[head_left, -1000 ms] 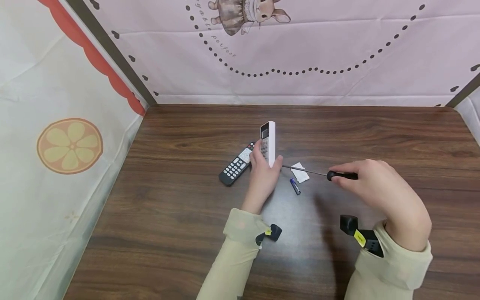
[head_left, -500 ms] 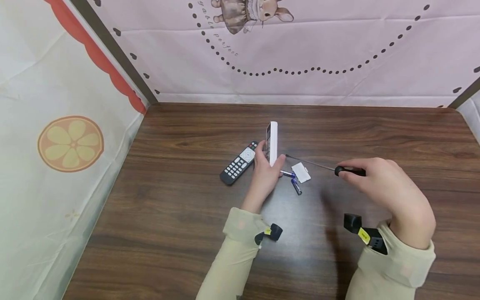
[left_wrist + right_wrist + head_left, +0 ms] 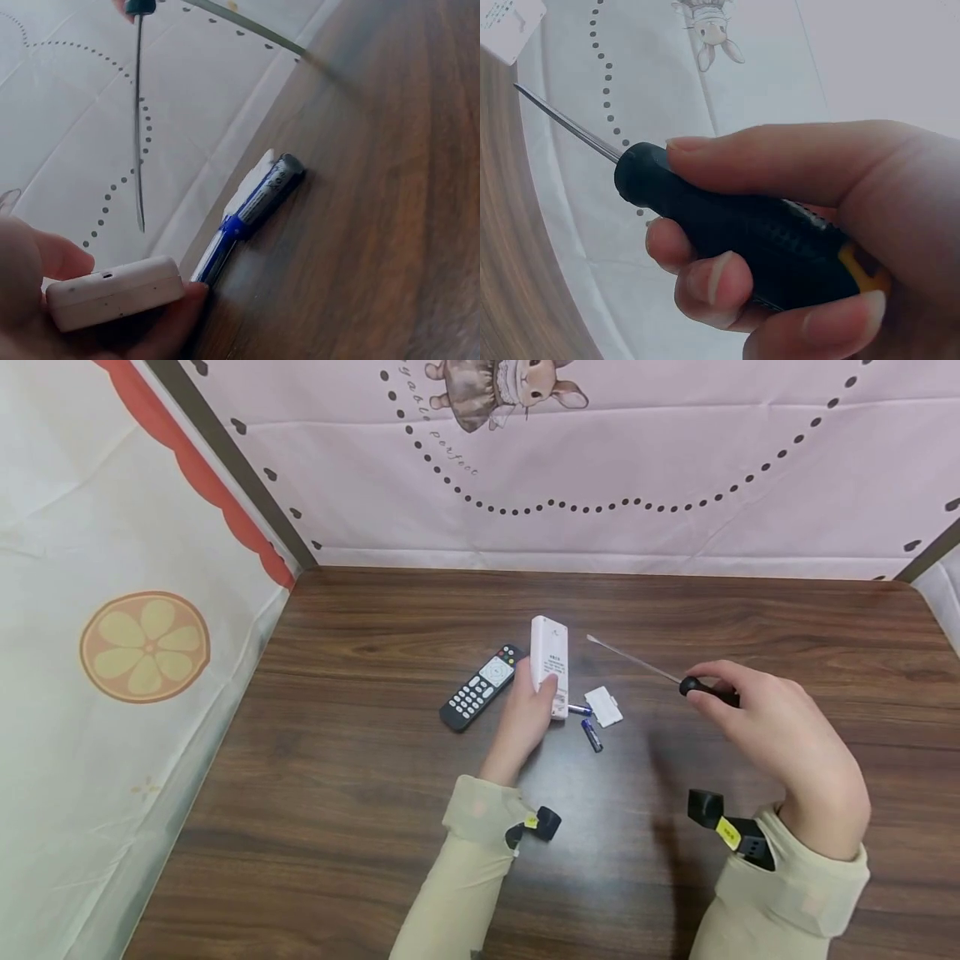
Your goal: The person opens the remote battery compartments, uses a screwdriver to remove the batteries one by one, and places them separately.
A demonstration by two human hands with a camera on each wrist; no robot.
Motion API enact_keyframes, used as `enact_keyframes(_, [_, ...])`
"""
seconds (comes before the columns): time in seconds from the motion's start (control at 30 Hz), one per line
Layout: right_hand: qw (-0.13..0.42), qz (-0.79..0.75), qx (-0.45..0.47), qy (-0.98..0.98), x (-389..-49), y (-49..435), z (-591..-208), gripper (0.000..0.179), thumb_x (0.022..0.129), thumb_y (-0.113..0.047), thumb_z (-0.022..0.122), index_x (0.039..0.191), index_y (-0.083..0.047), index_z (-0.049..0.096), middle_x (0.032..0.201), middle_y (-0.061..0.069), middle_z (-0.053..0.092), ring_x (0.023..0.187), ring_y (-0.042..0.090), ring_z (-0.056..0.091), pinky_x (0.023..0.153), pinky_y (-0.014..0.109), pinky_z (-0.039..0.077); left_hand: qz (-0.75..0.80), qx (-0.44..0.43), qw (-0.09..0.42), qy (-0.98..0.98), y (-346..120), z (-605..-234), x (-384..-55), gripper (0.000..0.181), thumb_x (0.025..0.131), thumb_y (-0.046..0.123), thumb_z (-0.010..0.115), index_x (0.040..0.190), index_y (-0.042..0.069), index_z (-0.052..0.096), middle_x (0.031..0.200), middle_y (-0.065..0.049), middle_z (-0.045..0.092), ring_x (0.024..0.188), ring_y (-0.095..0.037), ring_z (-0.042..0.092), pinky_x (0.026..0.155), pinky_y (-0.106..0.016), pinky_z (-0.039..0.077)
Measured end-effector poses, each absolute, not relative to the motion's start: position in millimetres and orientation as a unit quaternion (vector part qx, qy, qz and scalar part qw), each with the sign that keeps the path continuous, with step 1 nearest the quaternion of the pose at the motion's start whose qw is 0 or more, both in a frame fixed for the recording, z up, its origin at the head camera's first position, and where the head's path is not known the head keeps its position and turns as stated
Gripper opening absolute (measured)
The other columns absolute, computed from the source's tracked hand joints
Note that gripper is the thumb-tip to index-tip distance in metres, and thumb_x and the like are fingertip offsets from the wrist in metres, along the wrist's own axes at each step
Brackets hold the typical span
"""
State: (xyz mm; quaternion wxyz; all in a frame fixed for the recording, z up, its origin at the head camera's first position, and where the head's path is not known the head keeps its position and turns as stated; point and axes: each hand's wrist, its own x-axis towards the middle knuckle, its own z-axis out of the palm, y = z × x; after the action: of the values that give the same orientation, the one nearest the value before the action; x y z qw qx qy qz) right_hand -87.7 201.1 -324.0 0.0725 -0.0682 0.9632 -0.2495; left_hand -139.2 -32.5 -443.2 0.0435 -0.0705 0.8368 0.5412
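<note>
My left hand (image 3: 521,718) holds a white remote control (image 3: 550,652) above the table, its printed back turned up and the thumb across it. The left wrist view shows the remote's narrow end (image 3: 120,292) between thumb and fingers. My right hand (image 3: 783,731) grips a screwdriver by its black handle (image 3: 742,232), fingers wrapped round it. Its thin metal shaft (image 3: 633,658) points left, the tip apart from the remote. Two blue-and-silver batteries lie to the right of the remote, one battery (image 3: 592,736) in front of the other battery (image 3: 580,710). A white battery cover (image 3: 603,707) lies by them.
A black remote control (image 3: 480,689) with white buttons lies slanted on the brown wooden table (image 3: 337,760), left of my left hand. Printed cloth (image 3: 600,460) hangs behind the table, and another cloth (image 3: 142,760) hangs at the left.
My left hand has turned the white remote from its side to back-up. The screwdriver's tip has moved away from the remote, rightward and up. A second battery has come into view beside the cover.
</note>
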Motion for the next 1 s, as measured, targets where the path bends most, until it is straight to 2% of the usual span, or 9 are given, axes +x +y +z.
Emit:
enact_keyframes(0.2, [0.085,-0.257,-0.070,0.960,-90,202,-326,0.042,0.090,-0.046,0.043,0.124,-0.021,0.050,0.115,0.007,0.056,0.100,0.027,0.051,0.078,0.048,0.039,0.582,-0.075,0.065,0.807,-33,-442,-140,0.043,0.091,0.028,0.047,0.131,0.018,0.036,0.107,-0.003,0.057,0.094,-0.015,0.053,0.084,-0.033,0.040])
enact_keyframes(0.37, [0.092,-0.257,-0.068,0.960,-91,204,-328,0.044,0.090,-0.047,0.041,0.125,-0.022,0.049,0.118,0.008,0.054,0.102,0.028,0.050,0.079,0.049,0.039,0.564,-0.066,0.061,0.821,-34,-443,-141,0.044,0.091,0.027,0.046,0.132,0.015,0.034,0.110,-0.005,0.055,0.098,-0.016,0.052,0.087,-0.033,0.040])
enact_keyframes(0.67, [0.105,-0.252,-0.074,0.959,-94,205,-333,0.043,0.091,-0.045,0.043,0.124,-0.019,0.049,0.111,0.009,0.057,0.087,0.025,0.049,0.069,0.041,0.038,0.452,-0.071,0.057,0.887,-38,-444,-142,0.045,0.089,0.031,0.048,0.128,0.013,0.037,0.105,-0.008,0.059,0.091,-0.020,0.055,0.078,-0.035,0.044])
enact_keyframes(0.83, [0.104,-0.257,-0.064,0.959,-96,204,-336,0.041,0.091,-0.044,0.043,0.122,-0.019,0.050,0.109,0.006,0.057,0.081,0.022,0.051,0.068,0.038,0.038,0.382,-0.052,0.039,0.922,-38,-445,-142,0.044,0.088,0.033,0.050,0.123,0.008,0.043,0.104,-0.007,0.055,0.090,-0.021,0.054,0.078,-0.036,0.044])
enact_keyframes(1.0, [0.145,-0.285,-0.051,0.946,-105,207,-349,0.041,0.092,-0.040,0.042,0.123,-0.014,0.046,0.101,0.010,0.054,0.064,0.020,0.053,0.057,0.033,0.041,0.318,-0.046,0.049,0.946,-41,-442,-140,0.047,0.086,0.041,0.051,0.120,0.008,0.050,0.101,-0.007,0.050,0.086,-0.021,0.052,0.074,-0.036,0.043])
